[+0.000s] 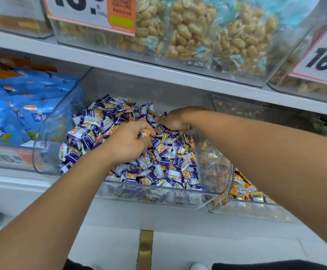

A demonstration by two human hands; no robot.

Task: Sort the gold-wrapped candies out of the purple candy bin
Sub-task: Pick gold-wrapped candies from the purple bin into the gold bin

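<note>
A clear plastic bin (119, 193) on the lower shelf is heaped with purple-and-white wrapped candies (158, 168). My left hand (128, 142) is over the middle of the heap and holds a gold-wrapped candy (144, 133) in its curled fingers. My right hand (175, 118) reaches deeper, to the back right of the heap, with its fingers down among the candies; its fingertips are blurred and what they hold cannot be told.
A second clear bin (256, 209) to the right holds gold-and-orange wrapped candies (242, 188). Blue snack bags (20, 112) fill the bin at left. The upper shelf (158, 73) carries bins of bagged peanuts (189, 30) and price cards (322, 61) overhead.
</note>
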